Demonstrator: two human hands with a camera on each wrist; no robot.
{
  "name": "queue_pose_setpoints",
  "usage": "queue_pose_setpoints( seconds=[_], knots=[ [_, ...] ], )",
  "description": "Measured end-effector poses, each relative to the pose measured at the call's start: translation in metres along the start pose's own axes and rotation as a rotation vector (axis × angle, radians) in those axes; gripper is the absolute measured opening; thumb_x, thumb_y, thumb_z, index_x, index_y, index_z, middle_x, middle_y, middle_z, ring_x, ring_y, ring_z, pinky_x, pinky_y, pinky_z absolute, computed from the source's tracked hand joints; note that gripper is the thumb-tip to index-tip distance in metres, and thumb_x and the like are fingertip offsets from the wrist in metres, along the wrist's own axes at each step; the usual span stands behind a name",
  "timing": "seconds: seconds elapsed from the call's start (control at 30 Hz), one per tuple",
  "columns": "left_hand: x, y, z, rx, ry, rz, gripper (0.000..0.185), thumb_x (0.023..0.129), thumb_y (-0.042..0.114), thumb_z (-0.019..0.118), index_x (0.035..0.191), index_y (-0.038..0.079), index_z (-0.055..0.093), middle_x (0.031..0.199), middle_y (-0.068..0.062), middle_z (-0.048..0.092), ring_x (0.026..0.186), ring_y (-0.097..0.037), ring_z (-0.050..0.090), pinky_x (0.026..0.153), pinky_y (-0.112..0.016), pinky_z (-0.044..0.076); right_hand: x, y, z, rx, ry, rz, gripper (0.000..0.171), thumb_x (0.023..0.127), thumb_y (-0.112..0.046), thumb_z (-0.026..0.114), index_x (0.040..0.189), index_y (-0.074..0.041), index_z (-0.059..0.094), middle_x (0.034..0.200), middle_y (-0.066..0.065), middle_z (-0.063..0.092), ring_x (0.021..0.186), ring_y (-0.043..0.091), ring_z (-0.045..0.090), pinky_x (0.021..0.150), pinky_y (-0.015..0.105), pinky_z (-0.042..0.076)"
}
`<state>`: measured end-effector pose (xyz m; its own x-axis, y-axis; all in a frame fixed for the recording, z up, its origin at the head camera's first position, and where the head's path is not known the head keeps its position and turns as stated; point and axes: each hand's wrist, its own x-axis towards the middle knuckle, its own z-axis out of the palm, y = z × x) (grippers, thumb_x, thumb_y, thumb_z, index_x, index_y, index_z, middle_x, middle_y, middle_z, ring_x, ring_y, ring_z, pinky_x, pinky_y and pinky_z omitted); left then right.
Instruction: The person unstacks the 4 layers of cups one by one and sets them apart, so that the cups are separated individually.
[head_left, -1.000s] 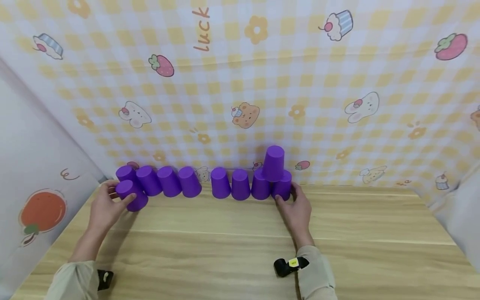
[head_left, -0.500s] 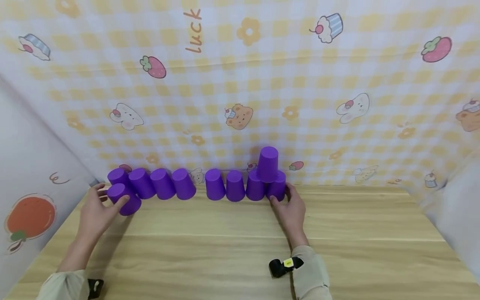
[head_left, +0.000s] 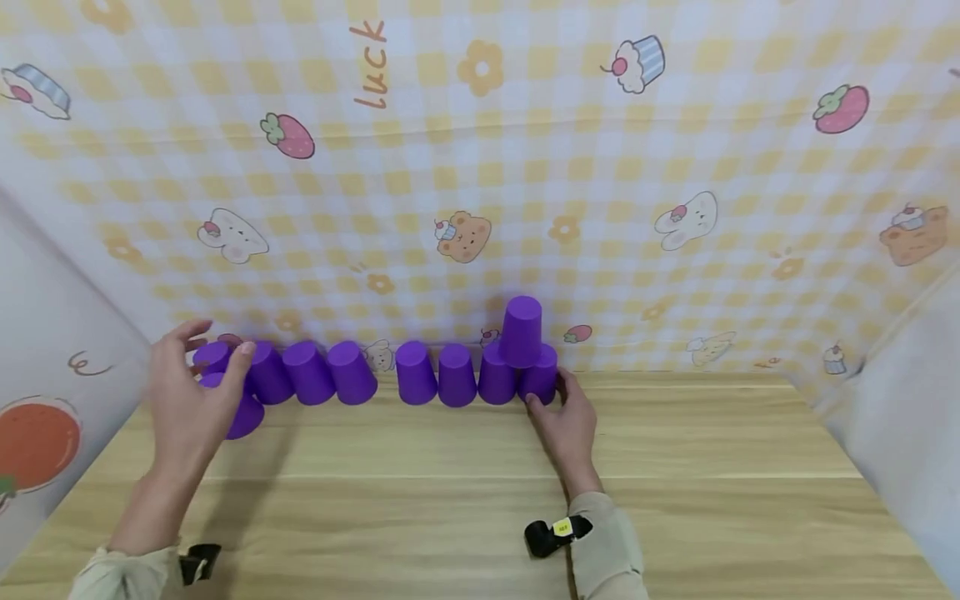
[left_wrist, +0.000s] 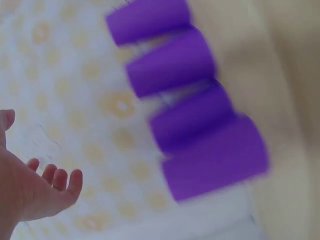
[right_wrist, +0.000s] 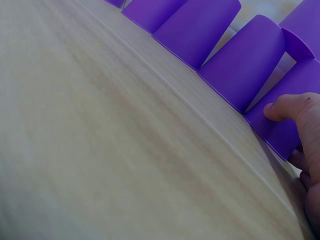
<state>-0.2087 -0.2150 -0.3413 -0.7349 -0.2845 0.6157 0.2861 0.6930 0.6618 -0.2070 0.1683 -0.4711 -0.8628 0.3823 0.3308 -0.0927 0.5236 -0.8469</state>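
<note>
Left hand (head_left: 191, 392) spread wide above the front cup (head_left: 238, 411), right hand (head_left: 564, 417) pinching the end cup (head_left: 542, 382)

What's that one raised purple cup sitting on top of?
The raised cup stands upside down on two upturned cups at the row's right end. Anything under them stays hidden.

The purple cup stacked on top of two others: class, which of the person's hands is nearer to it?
Right. The right hand touches the end cup just below the stacked cup. The left hand is raised at the row's far left end, well away.
</note>
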Motion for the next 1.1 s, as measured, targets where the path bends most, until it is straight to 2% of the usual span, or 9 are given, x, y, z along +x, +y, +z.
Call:
queue_pose_setpoints(
  seconds=[0.13,0.27,0.47,0.63,0.87,1.0,1.1],
  knots=[
    [-0.001,0.028,0.017,-0.119,-0.089,0.074,0.046,0.074,0.013,0.066,0.116,0.008,0.048,0.107,-0.002,0.048,0.091,-0.009,0.044,0.076,-0.016,0.041,0.000,0.000,0.001,0.000,0.012,-0.003,0.055,0.067,-0.019,0.071,0.116,-0.009,0.048,0.109,0.009,0.056,0.100,0.021,0.052,0.087,0.030,0.041],
    [-0.006,0.054,0.041,-0.229,-0.216,0.167,0.044,0.075,0.011,0.065,0.115,0.004,0.048,0.112,-0.005,0.048,0.100,-0.015,0.045,0.081,-0.028,0.044,-0.001,0.001,0.000,0.008,0.020,0.004,0.056,0.067,-0.019,0.072,0.117,-0.008,0.048,0.109,0.010,0.055,0.100,0.022,0.052,0.087,0.032,0.041],
    [-0.014,0.086,0.083,-0.276,-0.386,0.276,0.043,0.077,0.016,0.063,0.115,0.004,0.046,0.112,-0.006,0.048,0.099,-0.024,0.046,0.078,-0.040,0.045,-0.002,-0.002,0.005,0.022,-0.006,0.008,0.056,0.068,-0.022,0.070,0.118,-0.009,0.048,0.111,0.009,0.054,0.102,0.020,0.051,0.087,0.030,0.041],
    [-0.022,0.107,0.116,-0.271,-0.528,0.302,0.045,0.080,0.024,0.060,0.118,0.006,0.044,0.116,-0.005,0.046,0.102,-0.024,0.044,0.079,-0.036,0.044,-0.002,0.000,0.005,0.006,0.037,-0.006,0.055,0.067,-0.018,0.072,0.116,-0.008,0.049,0.109,0.009,0.056,0.099,0.020,0.052,0.086,0.030,0.041],
    [-0.029,0.124,0.140,-0.213,-0.575,0.326,0.051,0.079,0.029,0.060,0.120,0.006,0.042,0.118,-0.006,0.046,0.104,-0.022,0.043,0.082,-0.035,0.040,-0.003,-0.001,0.007,-0.010,0.017,-0.026,0.055,0.068,-0.021,0.071,0.116,-0.008,0.049,0.108,0.009,0.056,0.099,0.019,0.053,0.085,0.029,0.042],
    [-0.032,0.134,0.153,-0.235,-0.621,0.305,0.056,0.079,0.031,0.061,0.123,0.004,0.040,0.121,-0.007,0.044,0.105,-0.024,0.043,0.084,-0.035,0.039,-0.002,-0.001,0.003,-0.009,0.051,-0.048,0.055,0.066,-0.018,0.072,0.114,-0.006,0.050,0.106,0.010,0.057,0.096,0.021,0.054,0.084,0.031,0.043],
    [-0.033,0.142,0.162,-0.230,-0.629,0.278,0.059,0.076,0.033,0.063,0.122,0.003,0.040,0.119,-0.009,0.044,0.105,-0.024,0.043,0.084,-0.035,0.040,-0.002,-0.001,0.000,-0.012,0.046,-0.048,0.055,0.066,-0.018,0.072,0.115,-0.006,0.050,0.107,0.010,0.057,0.097,0.021,0.054,0.084,0.030,0.043]
  ],
)
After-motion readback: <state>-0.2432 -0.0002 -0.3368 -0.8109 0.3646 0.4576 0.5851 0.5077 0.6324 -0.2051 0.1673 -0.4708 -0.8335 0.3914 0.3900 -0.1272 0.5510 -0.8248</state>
